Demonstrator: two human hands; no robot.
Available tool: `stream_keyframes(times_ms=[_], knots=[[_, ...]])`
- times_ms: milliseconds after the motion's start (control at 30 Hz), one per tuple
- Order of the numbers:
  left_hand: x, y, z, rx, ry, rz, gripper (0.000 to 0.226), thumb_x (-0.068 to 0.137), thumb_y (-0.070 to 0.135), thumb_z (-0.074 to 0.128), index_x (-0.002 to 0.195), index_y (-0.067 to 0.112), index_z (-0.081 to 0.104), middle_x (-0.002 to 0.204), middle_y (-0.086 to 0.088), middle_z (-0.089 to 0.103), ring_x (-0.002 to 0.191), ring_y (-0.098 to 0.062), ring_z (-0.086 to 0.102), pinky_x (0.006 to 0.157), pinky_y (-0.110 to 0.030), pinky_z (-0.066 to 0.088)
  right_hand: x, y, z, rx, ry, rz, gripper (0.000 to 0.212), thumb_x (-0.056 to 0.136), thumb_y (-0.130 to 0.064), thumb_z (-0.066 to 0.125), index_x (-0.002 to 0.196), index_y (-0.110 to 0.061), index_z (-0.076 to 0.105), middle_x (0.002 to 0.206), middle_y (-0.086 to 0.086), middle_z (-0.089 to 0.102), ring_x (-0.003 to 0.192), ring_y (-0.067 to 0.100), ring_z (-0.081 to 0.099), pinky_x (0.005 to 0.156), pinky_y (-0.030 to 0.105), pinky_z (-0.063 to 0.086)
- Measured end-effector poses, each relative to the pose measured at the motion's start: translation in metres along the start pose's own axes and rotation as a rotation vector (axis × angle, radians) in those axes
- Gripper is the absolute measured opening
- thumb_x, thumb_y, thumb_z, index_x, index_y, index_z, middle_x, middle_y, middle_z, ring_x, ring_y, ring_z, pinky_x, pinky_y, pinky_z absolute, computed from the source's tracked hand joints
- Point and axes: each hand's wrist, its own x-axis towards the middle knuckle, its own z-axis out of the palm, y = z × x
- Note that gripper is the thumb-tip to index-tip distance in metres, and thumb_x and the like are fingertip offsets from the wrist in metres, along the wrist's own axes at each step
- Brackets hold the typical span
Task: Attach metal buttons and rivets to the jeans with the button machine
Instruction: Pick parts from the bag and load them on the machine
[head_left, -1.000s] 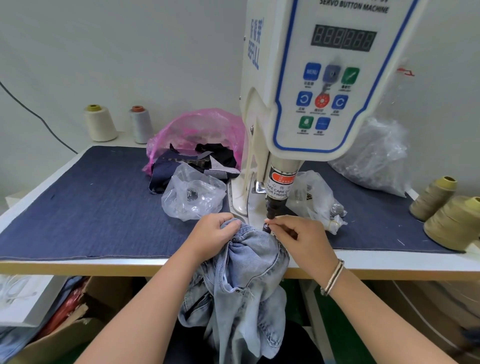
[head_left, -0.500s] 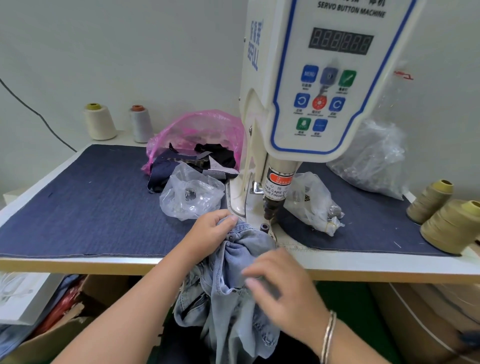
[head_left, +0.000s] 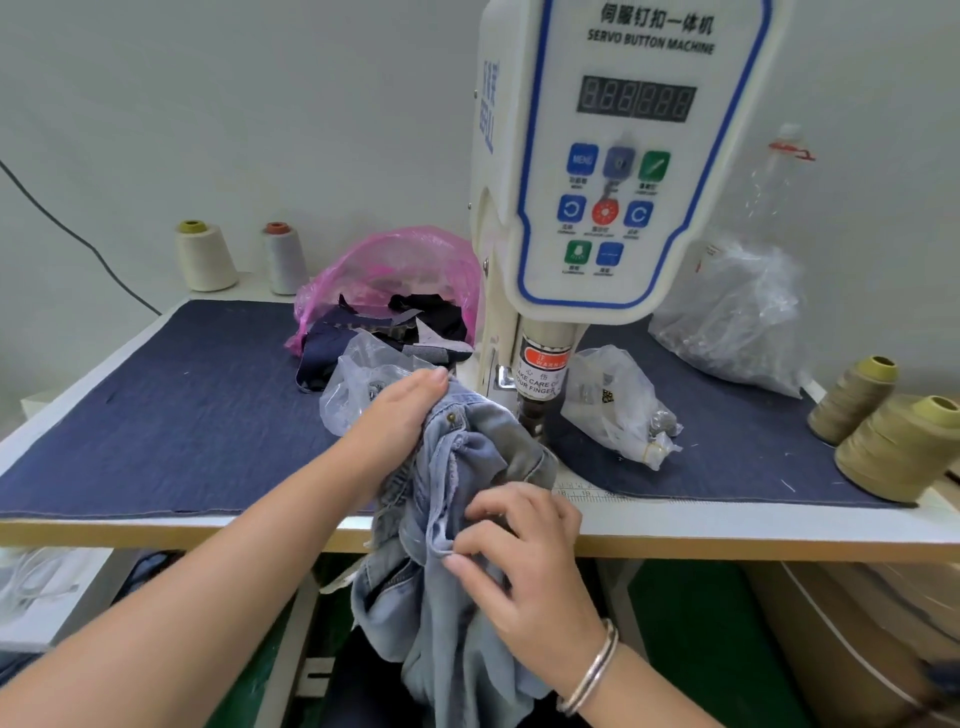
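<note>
Left hand lies on the top of the jeans, up at the table edge, fingers long and nearly straight, pointing toward the machine. The thumb is hidden behind the denim, so whether it pinches the fabric cannot be told. Right hand is lower, just off the table's front edge, fingers curled in and pinching a fold of the pale denim between fingertips and thumb. A bracelet sits on that wrist.

The jeans are bunched, their top heaped on the table right under the machine's head, the rest hanging down past the edge toward the floor. So the long axis runs roughly vertical, top end at the machine, loose end dropping out of view below. A small rivet shows on the denim just beside the left fingers. The ram stands just behind the bundle, and I cannot tell if cloth touches it.

Around them: a clear bag behind the left hand, a second bag right of the ram, a pink bag of dark scraps further back, and thread cones on the far right.
</note>
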Motion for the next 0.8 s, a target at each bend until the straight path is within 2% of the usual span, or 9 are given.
stream_keyframes(times_ms=[100, 167, 233, 300, 467, 567, 667, 733, 800], knots=[[-0.001, -0.002, -0.015, 0.399, 0.187, 0.071, 0.02, 0.098, 0.037, 0.051, 0.083, 0.026, 0.059, 0.083, 0.009, 0.068, 0.077, -0.006, 0.062, 0.068, -0.022, 0.043, 0.002, 0.004, -0.015, 0.366, -0.029, 0.115, 0.008, 0.09, -0.029, 0.052, 0.083, -0.029, 0.057, 0.089, -0.009, 0.063, 0.101, 0.005, 0.058, 0.089, 0.034, 0.038], [-0.01, -0.003, -0.022, 0.663, 0.252, 0.29, 0.013, 0.097, 0.021, 0.053, 0.089, 0.03, 0.054, 0.097, 0.011, 0.061, 0.089, -0.007, 0.058, 0.074, -0.019, 0.041, 0.007, 0.009, -0.025, 0.549, -0.022, 0.269, 0.012, 0.092, -0.032, 0.047, 0.084, -0.029, 0.056, 0.073, 0.012, 0.057, 0.071, 0.02, 0.058, 0.069, 0.036, 0.042], [-0.025, -0.003, -0.021, 0.71, 0.055, 0.598, 0.012, 0.096, 0.021, 0.051, 0.1, 0.025, 0.061, 0.116, 0.007, 0.055, 0.112, -0.007, 0.052, 0.095, -0.018, 0.039, 0.011, 0.013, -0.031, 0.571, -0.033, 0.329, 0.016, 0.094, -0.029, 0.045, 0.079, -0.024, 0.05, 0.073, 0.02, 0.044, 0.057, 0.027, 0.04, 0.056, 0.033, 0.033], [-0.042, -0.006, -0.015, 0.774, -0.237, 0.751, 0.023, 0.094, 0.032, 0.05, 0.104, 0.02, 0.066, 0.118, 0.008, 0.057, 0.116, -0.005, 0.051, 0.101, -0.021, 0.036, 0.012, 0.017, -0.033, 0.583, -0.04, 0.36, 0.017, 0.093, -0.025, 0.043, 0.078, -0.018, 0.047, 0.073, 0.015, 0.04, 0.056, 0.017, 0.035, 0.056, 0.023, 0.031], [-0.048, -0.022, -0.007, 0.965, -0.431, 0.57, 0.032, 0.088, 0.054, 0.046, 0.079, 0.024, 0.053, 0.076, 0.01, 0.048, 0.079, -0.008, 0.047, 0.099, -0.03, 0.033, 0.007, 0.03, -0.036, 0.761, 0.015, 0.474, 0.018, 0.091, -0.026, 0.045, 0.076, -0.016, 0.048, 0.067, -0.014, 0.042, 0.064, 0.002, 0.039, 0.063, 0.014, 0.036], [-0.045, -0.024, -0.003, 0.778, -0.463, 0.458, 0.034, 0.091, 0.051, 0.046, 0.067, 0.027, 0.04, 0.063, 0.003, 0.038, 0.061, -0.009, 0.036, 0.066, -0.025, 0.036, 0.008, 0.041, -0.036, 0.723, 0.021, 0.532, 0.022, 0.097, -0.026, 0.046, 0.077, -0.018, 0.049, 0.066, -0.017, 0.044, 0.064, 0.0, 0.041, 0.064, 0.013, 0.038], [-0.04, -0.028, 0.005, 0.649, -0.437, 0.389, 0.022, 0.093, 0.044, 0.05, 0.075, 0.032, 0.054, 0.062, 0.002, 0.044, 0.058, -0.003, 0.037, 0.056, -0.022, 0.032, 0.012, 0.05, -0.034, 0.619, -0.078, 0.601, 0.024, 0.1, -0.023, 0.043, 0.077, -0.02, 0.051, 0.066, -0.016, 0.046, 0.065, 0.001, 0.044, 0.066, 0.018, 0.039], [-0.033, -0.03, 0.006, 0.598, -0.357, 0.377, 0.026, 0.092, 0.04, 0.051, 0.082, 0.017, 0.057, 0.065, -0.006, 0.047, 0.061, -0.006, 0.038, 0.059, -0.026, 0.033, 0.011, 0.054, -0.034, 0.605, -0.199, 0.598, 0.025, 0.096, -0.032, 0.045, 0.077, -0.018, 0.054, 0.071, -0.008, 0.049, 0.069, 0.005, 0.047, 0.068, 0.022, 0.04], [-0.026, -0.032, 0.005, 0.513, -0.309, 0.345, 0.026, 0.093, 0.037, 0.054, 0.079, 0.015, 0.055, 0.064, 0.006, 0.045, 0.061, -0.005, 0.038, 0.058, -0.023, 0.032, 0.008, 0.056, -0.036, 0.598, -0.294, 0.566, 0.027, 0.09, -0.04, 0.048, 0.072, -0.024, 0.058, 0.07, -0.004, 0.05, 0.068, 0.006, 0.048, 0.068, 0.021, 0.04]])
